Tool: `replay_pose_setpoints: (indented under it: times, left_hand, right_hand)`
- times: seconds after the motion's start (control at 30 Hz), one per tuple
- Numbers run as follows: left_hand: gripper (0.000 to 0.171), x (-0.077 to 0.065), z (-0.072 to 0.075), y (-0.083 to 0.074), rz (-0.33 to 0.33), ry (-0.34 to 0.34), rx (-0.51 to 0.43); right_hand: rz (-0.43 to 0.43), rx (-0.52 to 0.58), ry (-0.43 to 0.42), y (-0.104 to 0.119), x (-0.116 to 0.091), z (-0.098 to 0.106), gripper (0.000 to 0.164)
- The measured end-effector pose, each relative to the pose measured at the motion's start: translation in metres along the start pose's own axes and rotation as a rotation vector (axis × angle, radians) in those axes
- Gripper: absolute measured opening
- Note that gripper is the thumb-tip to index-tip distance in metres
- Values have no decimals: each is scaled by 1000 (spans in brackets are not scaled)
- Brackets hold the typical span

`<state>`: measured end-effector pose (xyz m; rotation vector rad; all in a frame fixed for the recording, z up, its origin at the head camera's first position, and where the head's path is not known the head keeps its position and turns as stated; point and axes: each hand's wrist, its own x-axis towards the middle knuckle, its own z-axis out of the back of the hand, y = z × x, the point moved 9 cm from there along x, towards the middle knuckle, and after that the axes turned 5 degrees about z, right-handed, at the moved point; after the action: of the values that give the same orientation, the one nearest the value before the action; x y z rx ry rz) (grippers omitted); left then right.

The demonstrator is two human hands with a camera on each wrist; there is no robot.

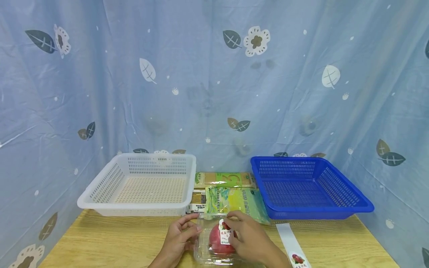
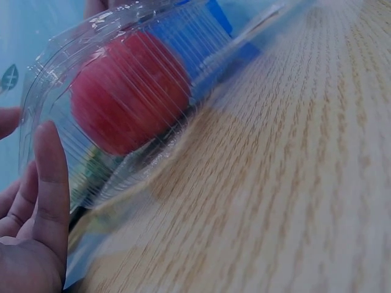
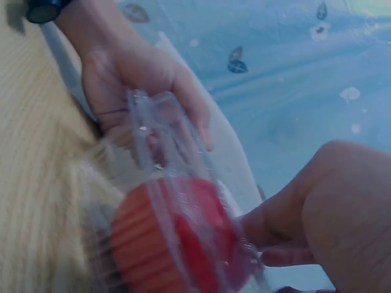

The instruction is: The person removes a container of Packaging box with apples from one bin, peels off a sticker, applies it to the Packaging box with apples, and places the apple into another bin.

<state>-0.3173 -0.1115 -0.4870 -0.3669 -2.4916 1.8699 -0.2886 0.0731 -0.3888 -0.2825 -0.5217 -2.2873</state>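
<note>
A clear plastic clamshell box with a round red apple inside is at the front middle of the table. My left hand grips the box's left side, thumb and fingers at its edge. Over the lid, my right hand pinches the right side of a white label with red fruit printed on it, thumb and forefinger close to the plastic. The label overlaps the apple in the head view. Ribbed box walls show in the left wrist view; the right wrist view is blurred.
A white basket stands at back left, a blue basket at back right. Between them lie a green-yellow packet and other flat packages. A white strip bearing a similar print lies right of my right hand. Blue curtain surrounds the table.
</note>
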Motion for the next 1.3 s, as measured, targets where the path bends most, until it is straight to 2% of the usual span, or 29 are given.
replay_pose_setpoints:
  times: [0.13,0.23,0.3,0.37,0.47,0.57,0.67,0.77,0.87,1.03,1.2,1.3]
  left_hand:
    - [62,0,0,-1,2,-7,-2]
    - [62,-1,0,-1,6,-7,-3]
    - [62,-1,0,0,9,-6,-10]
    - [62,-1,0,0,10,-3,-21]
    - [62,-1,-1,1,20,-1,-37]
    - [61,-2,-2,1,33,-5,-38]
    - [60,-2,-1,-1,45,-19,-19]
    - [59,-3,-1,-4,52,-20,33]
    - [59,-4,-2,-8,59,-6,100]
    - [61,-6,-4,-14,60,23,185]
    - [68,-9,-6,-18,66,55,240]
    - [71,-10,-9,-18,86,68,259]
  right_hand:
    - [3,-142,-5,6,0,-3,39]
    - [-3,-170,10,8,-1,-4,39]
    - [-1,-144,19,6,-2,-3,40]
    - [4,-73,18,3,-3,-2,38]
    - [11,107,13,-3,-6,3,33]
    - [16,241,-14,-10,-9,13,27]
    - [-25,317,-41,-21,-13,23,26]
    - [-84,393,-95,-34,-18,35,23]
    - [-105,412,-192,-45,-27,51,19]
    - [-120,348,-357,-64,-43,81,22]
    - [-243,323,-446,-88,-62,103,27]
    - [-323,266,-514,-105,-75,116,31]
